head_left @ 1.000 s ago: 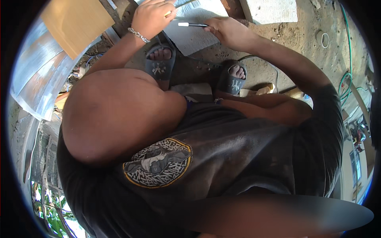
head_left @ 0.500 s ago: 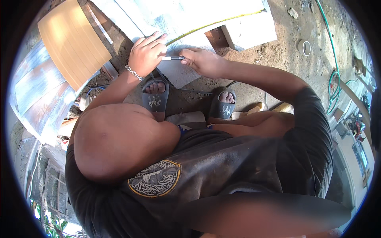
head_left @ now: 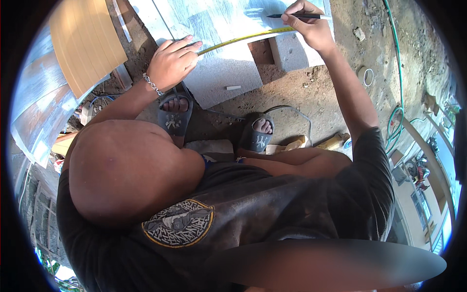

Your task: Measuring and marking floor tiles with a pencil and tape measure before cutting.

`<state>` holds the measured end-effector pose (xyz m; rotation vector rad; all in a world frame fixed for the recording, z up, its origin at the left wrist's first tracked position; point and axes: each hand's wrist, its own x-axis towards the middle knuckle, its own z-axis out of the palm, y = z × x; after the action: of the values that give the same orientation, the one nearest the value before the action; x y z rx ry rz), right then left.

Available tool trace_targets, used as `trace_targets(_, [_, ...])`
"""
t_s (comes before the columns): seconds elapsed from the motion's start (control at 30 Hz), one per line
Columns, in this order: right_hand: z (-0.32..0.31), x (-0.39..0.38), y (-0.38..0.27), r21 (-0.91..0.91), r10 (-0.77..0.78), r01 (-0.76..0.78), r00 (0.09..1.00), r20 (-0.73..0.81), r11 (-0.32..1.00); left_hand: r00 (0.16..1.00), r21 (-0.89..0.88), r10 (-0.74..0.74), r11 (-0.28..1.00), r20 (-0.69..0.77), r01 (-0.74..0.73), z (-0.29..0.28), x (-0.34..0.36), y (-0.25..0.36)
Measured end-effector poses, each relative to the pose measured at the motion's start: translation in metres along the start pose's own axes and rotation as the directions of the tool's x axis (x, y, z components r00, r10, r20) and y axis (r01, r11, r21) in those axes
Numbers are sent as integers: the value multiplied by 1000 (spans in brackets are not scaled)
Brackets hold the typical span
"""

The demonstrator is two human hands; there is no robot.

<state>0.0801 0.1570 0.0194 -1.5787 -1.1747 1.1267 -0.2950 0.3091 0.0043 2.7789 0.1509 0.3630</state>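
Note:
My left hand [head_left: 172,63] lies with its fingers stretched out at the near edge of a pale blue-white wood-look panel [head_left: 219,19]. From beside its fingertips a yellow measuring tape [head_left: 243,37] runs right along the panel's near edge. The tape's left end is hidden at the hand. At the panel's far right, my right hand [head_left: 311,29] grips a black marker [head_left: 304,16], its tip pointing left just over the surface. A small white marker cap [head_left: 233,88] rests on the light grey block [head_left: 219,78] under the panel.
Another grey block [head_left: 289,51] supports the panel further right. Tan slatted panel [head_left: 85,44] and more wood-look boards [head_left: 41,82] lie at left. On the dirt at right are a pipe ring [head_left: 366,76] and a green hose [head_left: 399,63]. My sandalled feet [head_left: 175,114] are close by.
My right hand has swung away from my left, up and right to the panel's right end, with the marker now uncapped. The white cap now lies on the block.

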Motion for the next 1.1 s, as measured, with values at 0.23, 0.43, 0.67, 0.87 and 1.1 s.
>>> trace_targets(0.23, [1,-4,11,-67,-26,38,986,167,997,1000,-13,-16,1000,-15,16,2,-5,3])
trace_targets(0.43, [4,1,5,-128,-17,43,980,200,991,996,-19,-21,1000,83,22,0,-7,0])
trace_targets(0.67, [0,1,4,-182,-23,61,979,204,981,996,-1,-5,1000,87,5,-1,6,1])
trace_targets(0.87, [2,0,5,-252,-70,127,972,223,959,995,1,-26,1000,95,26,1,6,3])
trace_targets(1.1, [4,-3,6,-250,-81,134,974,214,959,993,15,-37,999,114,36,0,4,4])
